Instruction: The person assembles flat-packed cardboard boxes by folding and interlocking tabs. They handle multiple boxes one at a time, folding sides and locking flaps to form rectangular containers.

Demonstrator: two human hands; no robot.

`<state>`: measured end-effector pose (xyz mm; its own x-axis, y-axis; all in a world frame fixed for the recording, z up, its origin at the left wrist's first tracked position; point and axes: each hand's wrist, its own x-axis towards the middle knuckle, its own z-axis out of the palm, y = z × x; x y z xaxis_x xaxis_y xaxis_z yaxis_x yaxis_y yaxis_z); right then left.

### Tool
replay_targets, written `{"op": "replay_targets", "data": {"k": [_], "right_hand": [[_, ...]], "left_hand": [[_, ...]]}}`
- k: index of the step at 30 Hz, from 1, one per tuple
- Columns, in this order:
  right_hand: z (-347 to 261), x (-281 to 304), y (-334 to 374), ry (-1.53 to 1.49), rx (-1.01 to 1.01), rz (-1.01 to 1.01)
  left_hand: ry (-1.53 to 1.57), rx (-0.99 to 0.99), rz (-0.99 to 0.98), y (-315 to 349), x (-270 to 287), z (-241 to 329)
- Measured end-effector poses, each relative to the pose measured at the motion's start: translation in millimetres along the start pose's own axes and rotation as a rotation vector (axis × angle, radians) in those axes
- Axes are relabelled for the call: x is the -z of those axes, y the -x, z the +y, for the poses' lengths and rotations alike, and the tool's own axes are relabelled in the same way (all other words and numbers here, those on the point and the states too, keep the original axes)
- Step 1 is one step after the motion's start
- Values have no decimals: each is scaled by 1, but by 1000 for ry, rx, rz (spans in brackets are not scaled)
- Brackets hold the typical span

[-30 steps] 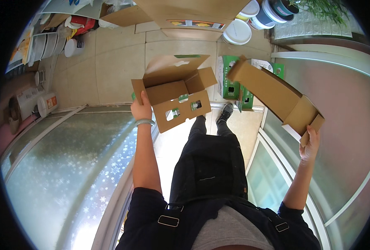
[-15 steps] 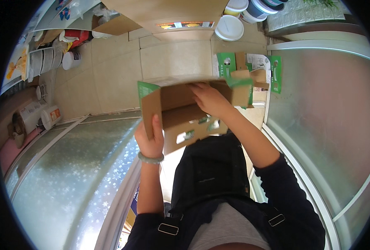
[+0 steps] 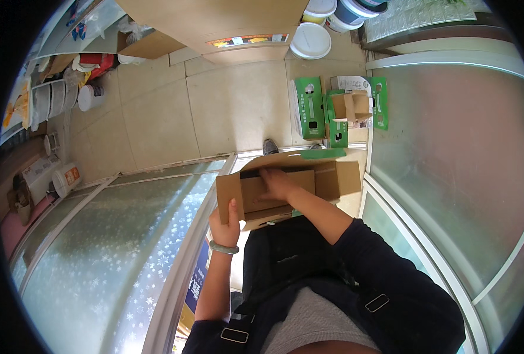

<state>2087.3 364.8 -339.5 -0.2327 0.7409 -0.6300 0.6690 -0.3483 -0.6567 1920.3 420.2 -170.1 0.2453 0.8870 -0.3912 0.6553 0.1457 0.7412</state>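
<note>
A frosted glass panel patterned with white snowflakes (image 3: 111, 236) stands at left and a plain frosted glass panel (image 3: 445, 153) at right, flanking a person in a black fabric apron (image 3: 285, 251). Beyond, a large brown cardboard carton (image 3: 238, 23) rises over the beige tiled floor (image 3: 226, 106). An open brown cardboard box (image 3: 302, 179), its flaps spread, is held at the person's waist, partly in front of the apron. Near the right-hand panel, green printed cardboard boxes (image 3: 310, 109) sit close together on the tiles; a round white lidded bucket (image 3: 311, 42) stands farther back. The left hand (image 3: 225, 224) pinches the box's left flap, thumb on the near face. The right hand (image 3: 278, 186) reaches inside, fingers loosely extended; whether they grasp anything cannot be told. A pale bangle (image 3: 224, 248) circles the left wrist.
</note>
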Motion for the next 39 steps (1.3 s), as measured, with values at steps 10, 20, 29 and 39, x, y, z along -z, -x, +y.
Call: {"op": "replay_targets", "data": {"k": [10,20,29,39], "right_hand": [[-3,28,39,140,139,44],[15,49,-2,-72,-10,-363],[-30,73,63,125,-32,515],[-18,131,80,-45,33,323]], "left_hand": [[-78,95,1,-36,4,-38],[-94,51,-31,-46,-2,-34],[-219,-82,72,-76,-15,-13],[-35,20,74,-105,-47,-46]]}}
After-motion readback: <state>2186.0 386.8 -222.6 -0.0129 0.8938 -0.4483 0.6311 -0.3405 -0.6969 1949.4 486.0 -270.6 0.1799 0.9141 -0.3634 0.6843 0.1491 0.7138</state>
